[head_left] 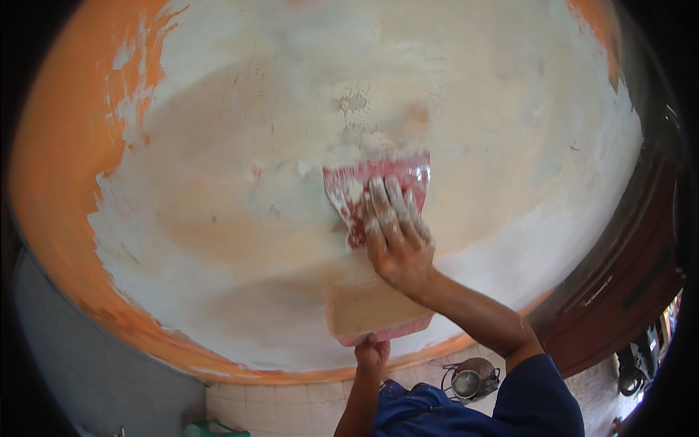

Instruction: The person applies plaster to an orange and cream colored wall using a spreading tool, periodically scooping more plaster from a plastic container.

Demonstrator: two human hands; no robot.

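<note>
My right hand, fingers smeared with white paste, presses a red putty spreader flat on the wall; its wide upper edge is coated with filler and meets the wall just below a rough, pitted patch. The wall is patchy cream and white inside a ragged orange painted border. Below, my left hand grips the lower rim of a pink rectangular tray holding smooth beige paste, with my right forearm passing beside it.
A pale tiled floor lies below, with a metal container by my body and a green item at lower left. A grey surface is at left. A dark red-brown door and part of a dark wheeled vehicle are at right.
</note>
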